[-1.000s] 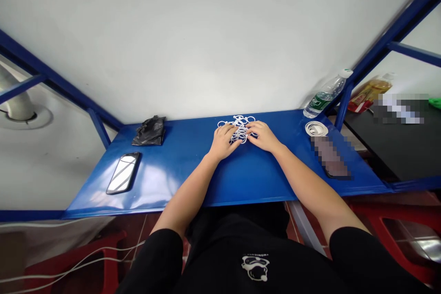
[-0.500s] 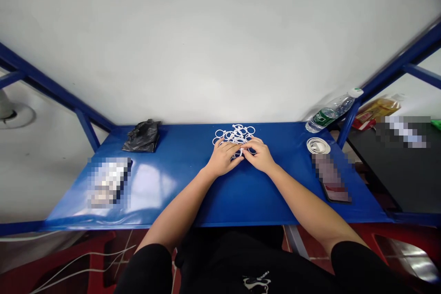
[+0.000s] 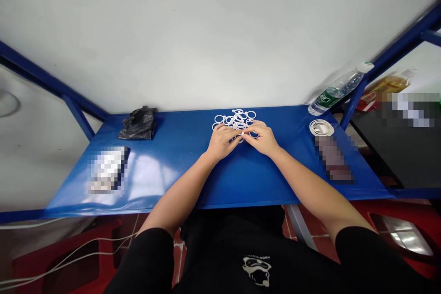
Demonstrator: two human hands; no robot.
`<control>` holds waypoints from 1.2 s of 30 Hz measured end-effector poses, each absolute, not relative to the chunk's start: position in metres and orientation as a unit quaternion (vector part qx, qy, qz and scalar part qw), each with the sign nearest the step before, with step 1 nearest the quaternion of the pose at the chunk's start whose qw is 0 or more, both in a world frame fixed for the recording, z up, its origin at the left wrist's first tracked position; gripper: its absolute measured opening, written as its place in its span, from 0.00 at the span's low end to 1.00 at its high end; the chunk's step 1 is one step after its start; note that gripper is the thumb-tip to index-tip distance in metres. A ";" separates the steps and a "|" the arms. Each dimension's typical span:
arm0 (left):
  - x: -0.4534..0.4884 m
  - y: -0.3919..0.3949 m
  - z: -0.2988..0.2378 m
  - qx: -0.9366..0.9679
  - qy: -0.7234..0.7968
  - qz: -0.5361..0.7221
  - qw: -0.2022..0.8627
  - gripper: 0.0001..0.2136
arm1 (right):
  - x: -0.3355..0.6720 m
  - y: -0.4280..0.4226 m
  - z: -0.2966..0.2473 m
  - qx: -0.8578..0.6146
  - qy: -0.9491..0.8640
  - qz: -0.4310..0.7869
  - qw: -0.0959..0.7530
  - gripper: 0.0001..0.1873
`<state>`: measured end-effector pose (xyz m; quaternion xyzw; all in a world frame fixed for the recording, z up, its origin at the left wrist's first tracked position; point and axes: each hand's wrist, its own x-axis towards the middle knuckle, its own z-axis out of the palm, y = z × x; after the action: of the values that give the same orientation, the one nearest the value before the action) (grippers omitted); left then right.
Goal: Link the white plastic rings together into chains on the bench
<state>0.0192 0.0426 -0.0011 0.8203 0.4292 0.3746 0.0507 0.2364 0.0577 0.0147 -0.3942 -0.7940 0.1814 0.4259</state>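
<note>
A loose cluster of white rings [image 3: 238, 120], several of them overlapping, lies on the blue table [image 3: 179, 161] near the wall. My left hand [image 3: 222, 142] is at the cluster's near left side, its thumb and fingertips closed on a small white piece. From the right, my right hand [image 3: 262, 138] pinches the same white piece [image 3: 242, 133] between thumb and forefinger. The fingertips of both hands almost meet there. Part of the rings is hidden behind my fingers, and the piece's exact shape is too small to tell.
At the left are a crumpled black plastic bag [image 3: 138, 122] and a blurred-out flat object [image 3: 109, 168]. To the right stand a water bottle [image 3: 339, 89], a coiled white cable [image 3: 321, 127] and a phone-like object [image 3: 333, 158]. Blue frame bars [image 3: 354, 103] flank the table.
The whole scene sits higher in the view, as the camera has tilted. Both hands remain at the ring cluster, fingertips together, with only slight finger movement.
</note>
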 end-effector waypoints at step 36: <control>0.024 0.045 -0.009 0.821 0.422 0.382 -0.048 0.13 | 0.222 0.057 0.015 -0.415 -0.750 0.342 0.386 0.14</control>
<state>0.0242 0.0454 -0.0091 0.8210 0.4216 0.3819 -0.0481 0.2219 0.0567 0.0154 -0.4147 -0.7499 0.3421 0.3856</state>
